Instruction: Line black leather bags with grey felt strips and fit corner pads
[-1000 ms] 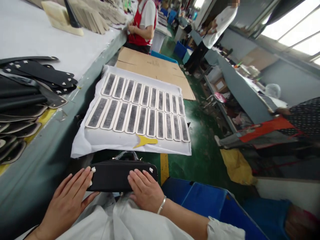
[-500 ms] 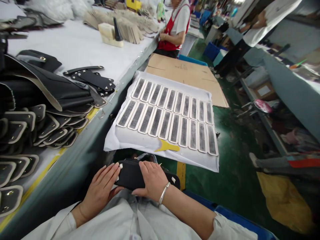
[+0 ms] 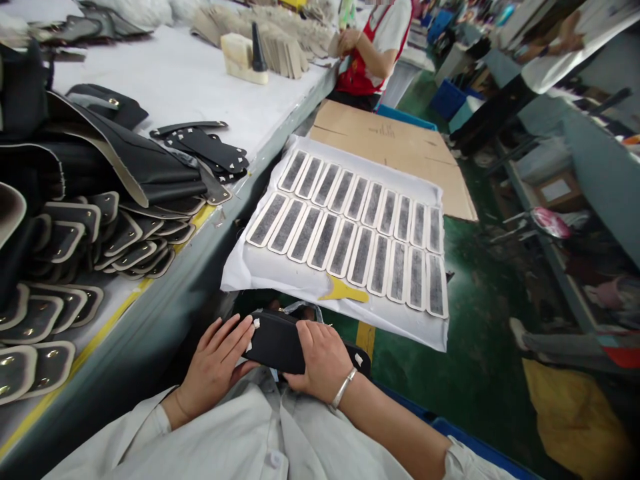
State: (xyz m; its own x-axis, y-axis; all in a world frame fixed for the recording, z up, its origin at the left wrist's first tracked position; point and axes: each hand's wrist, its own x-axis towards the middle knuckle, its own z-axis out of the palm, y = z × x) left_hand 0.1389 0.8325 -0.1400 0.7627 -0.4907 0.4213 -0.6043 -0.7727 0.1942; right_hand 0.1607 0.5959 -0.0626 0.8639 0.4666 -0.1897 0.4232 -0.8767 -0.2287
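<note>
In front of my body is a long black leather panel (image 3: 280,341) with rounded ends and small white tabs. My left hand (image 3: 217,360) grips its left end, fingers over the top and thumb along the near side. Around the middle, right of centre, my right hand (image 3: 323,357) holds it the same way; a silver bangle is on that wrist. Behind the panel, a bit of metal hardware and clear plastic show; what they belong to is mostly hidden. Beyond my hands lies a white-covered board (image 3: 240,270) with two rows of grey strips (image 3: 340,243) and a yellow piece (image 3: 345,290).
On the left table (image 3: 165,63) lie black leather pieces (image 3: 140,167), pale-edged panels (image 3: 43,310), black tabbed strips (image 3: 213,150) and a glue-stained block (image 3: 243,57). Cardboard (image 3: 395,137) lies past the board. A person in a red apron (image 3: 373,50) stands beyond; another stands right.
My view has shifted, so the table, board and hands all appear further right. Both hands keep their hold on the black leather panel. The red-aproned person's hands are raised higher.
</note>
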